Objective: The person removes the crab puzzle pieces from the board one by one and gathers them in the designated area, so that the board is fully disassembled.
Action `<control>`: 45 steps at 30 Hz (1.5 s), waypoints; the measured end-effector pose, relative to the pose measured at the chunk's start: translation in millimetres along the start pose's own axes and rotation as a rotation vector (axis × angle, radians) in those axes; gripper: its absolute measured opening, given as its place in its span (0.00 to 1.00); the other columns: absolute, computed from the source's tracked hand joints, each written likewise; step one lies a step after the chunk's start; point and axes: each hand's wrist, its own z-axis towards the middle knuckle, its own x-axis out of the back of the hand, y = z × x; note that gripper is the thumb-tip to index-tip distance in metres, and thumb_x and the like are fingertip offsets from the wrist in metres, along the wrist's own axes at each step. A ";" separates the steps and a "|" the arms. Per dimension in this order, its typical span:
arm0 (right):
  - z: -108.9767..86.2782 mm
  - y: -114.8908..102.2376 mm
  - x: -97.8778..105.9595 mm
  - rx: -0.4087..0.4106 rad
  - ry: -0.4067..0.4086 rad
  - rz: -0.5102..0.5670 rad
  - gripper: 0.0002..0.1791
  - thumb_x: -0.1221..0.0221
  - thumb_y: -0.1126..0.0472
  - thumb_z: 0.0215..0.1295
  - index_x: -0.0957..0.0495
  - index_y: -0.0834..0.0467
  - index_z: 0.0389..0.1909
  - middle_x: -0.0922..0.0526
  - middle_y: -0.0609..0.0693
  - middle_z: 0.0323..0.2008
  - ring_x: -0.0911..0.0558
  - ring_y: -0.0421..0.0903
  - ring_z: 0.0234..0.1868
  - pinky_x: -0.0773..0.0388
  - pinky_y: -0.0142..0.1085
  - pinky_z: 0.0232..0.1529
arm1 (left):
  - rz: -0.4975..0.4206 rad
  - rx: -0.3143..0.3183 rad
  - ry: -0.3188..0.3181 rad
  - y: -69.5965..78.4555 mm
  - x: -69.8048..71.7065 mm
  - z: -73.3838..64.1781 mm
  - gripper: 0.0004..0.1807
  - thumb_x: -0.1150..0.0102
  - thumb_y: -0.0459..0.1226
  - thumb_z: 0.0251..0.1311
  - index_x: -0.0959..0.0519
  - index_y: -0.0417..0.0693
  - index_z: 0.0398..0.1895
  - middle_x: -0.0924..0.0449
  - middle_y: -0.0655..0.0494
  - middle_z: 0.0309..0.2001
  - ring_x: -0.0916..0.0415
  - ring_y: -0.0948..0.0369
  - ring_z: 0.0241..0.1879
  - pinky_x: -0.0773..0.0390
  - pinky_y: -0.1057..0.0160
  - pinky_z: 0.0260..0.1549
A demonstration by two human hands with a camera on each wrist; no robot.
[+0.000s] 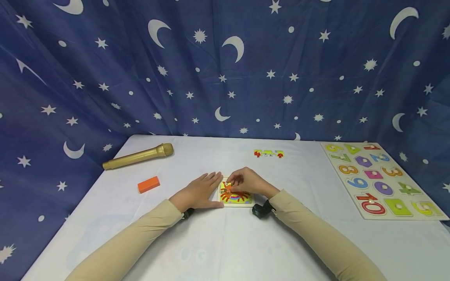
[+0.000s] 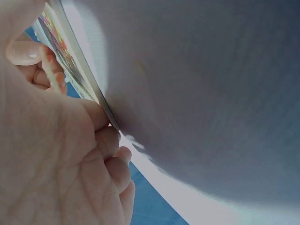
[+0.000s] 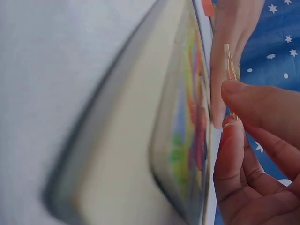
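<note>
A small square jigsaw board (image 1: 249,203) lies on the white table, with an orange figure on yellow inside a pale frame. My left hand (image 1: 199,192) rests at its left side, fingers extended, thumb along the near corner. The left wrist view has the palm (image 2: 51,159) against the board's edge. Over the board, my right hand (image 1: 251,182) pinches a thin puzzle piece (image 3: 230,68) between thumb and fingertips. That piece stands edge-on, clear of the board, in the right wrist view. Its pale side (image 2: 50,75) also shows in the left wrist view.
Several puzzle pieces (image 1: 268,153) lie in a row farther back. A gold microphone (image 1: 138,157) and an orange block (image 1: 149,184) are on the left. On the right lies a large number-and-shape board (image 1: 355,185). A blue starry curtain (image 1: 260,70) hangs behind the table.
</note>
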 end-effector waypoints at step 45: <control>4.0 74.2 82.5 -0.416 0.302 -0.091 0.16 0.29 0.63 0.48 0.17 0.63 0.39 0.20 0.52 0.32 0.28 0.43 0.32 0.31 0.28 0.29 | -0.008 0.015 0.007 1.1 -3.2 1.6 0.53 0.57 0.69 0.56 0.54 0.43 0.74 0.56 0.50 0.76 0.56 0.54 0.75 0.52 0.54 0.73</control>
